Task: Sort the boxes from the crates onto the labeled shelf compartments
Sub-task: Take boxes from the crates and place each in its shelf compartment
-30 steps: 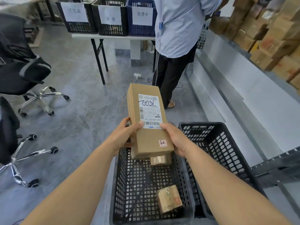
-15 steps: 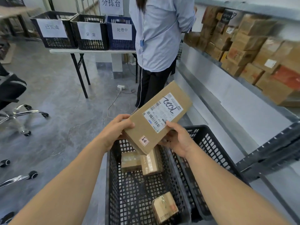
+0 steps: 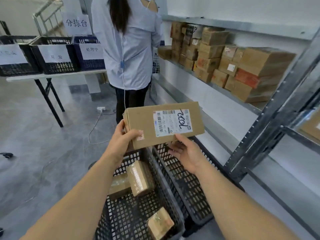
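Step in hand: one long cardboard box (image 3: 164, 124) is out of the crate and held in the air above the two black crates, label side up, long axis roughly level and pointing toward the shelf unit (image 3: 270, 118) on the right. Left hand (image 3: 121, 141) is wrapped around the near-left end, thumb on top by the small red sticker, fingers under and out of sight. Right hand (image 3: 186, 154) is under the near edge, palm up, fingers loosely curled; thumb tip touches the bottom edge of the shipping label (image 3: 172, 122), so more of a support than a clamp. The label carries a handwritten mark, readable as digits but sideways to this view; I won't commit to the number. Judgement: this is the read-and-route step, pick done, place not yet done. The left crate (image 3: 128, 213) holds a few more small boxes; the right crate (image 3: 187, 184) looks empty from here. The middle shelf level (image 3: 207, 84) is already stacked with cartons. No compartment labels are legible in this view, so the target slot can't be called. Next move needs matching the mark to a shelf tag, then carrying the box right past the steel upright (image 3: 256, 137) without clipping it. Another person (image 3: 128, 49) stands close ahead by the shelf, so watch that clearance.
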Tool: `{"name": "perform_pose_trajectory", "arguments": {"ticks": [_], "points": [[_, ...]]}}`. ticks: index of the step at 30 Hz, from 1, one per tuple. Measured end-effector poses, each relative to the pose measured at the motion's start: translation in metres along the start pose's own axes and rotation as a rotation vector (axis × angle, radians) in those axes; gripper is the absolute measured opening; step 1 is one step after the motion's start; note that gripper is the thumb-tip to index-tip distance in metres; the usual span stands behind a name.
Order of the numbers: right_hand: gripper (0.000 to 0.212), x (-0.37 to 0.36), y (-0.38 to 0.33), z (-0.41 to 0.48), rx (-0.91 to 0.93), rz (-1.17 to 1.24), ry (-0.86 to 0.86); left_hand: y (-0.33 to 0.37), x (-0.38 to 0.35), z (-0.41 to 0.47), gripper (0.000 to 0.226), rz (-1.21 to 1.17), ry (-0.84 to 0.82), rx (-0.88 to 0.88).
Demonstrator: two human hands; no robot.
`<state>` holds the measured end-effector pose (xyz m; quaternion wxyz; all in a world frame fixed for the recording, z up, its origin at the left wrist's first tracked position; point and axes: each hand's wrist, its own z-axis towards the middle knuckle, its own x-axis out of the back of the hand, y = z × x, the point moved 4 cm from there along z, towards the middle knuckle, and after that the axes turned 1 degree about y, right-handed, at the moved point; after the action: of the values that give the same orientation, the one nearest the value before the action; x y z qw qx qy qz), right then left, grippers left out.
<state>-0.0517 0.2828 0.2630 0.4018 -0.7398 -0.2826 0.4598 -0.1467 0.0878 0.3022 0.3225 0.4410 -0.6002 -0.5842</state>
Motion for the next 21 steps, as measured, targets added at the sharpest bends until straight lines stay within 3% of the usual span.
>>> {"name": "perform_pose_trajectory", "arguments": {"ticks": [3, 5, 8, 12, 17, 21], "points": [[0.089, 0.058, -0.019, -0.026, 0.050, -0.145, 0.182, 0.023, -0.012, 0.001, 0.086, 0.022, -0.075, -0.068], [0.097, 0.090, -0.040, -0.052, 0.105, -0.263, 0.262, 0.035, -0.022, 0.000, 0.095, 0.089, -0.136, -0.090], [0.082, 0.118, -0.079, -0.098, 0.214, -0.562, 0.253, 0.049, -0.054, -0.012, 0.101, 0.243, -0.284, -0.093], [0.074, 0.133, -0.117, -0.154, 0.159, -0.882, 0.028, 0.068, -0.114, -0.040, 0.100, 0.366, -0.533, -0.057], [0.079, 0.147, -0.128, -0.204, -0.032, -0.923, -0.120, 0.079, -0.181, -0.070, 0.084, 0.403, -0.767, -0.011], [0.079, 0.173, -0.131, -0.240, -0.001, -0.896, -0.033, 0.080, -0.222, -0.086, 0.091, 0.403, -0.805, -0.069]]}}
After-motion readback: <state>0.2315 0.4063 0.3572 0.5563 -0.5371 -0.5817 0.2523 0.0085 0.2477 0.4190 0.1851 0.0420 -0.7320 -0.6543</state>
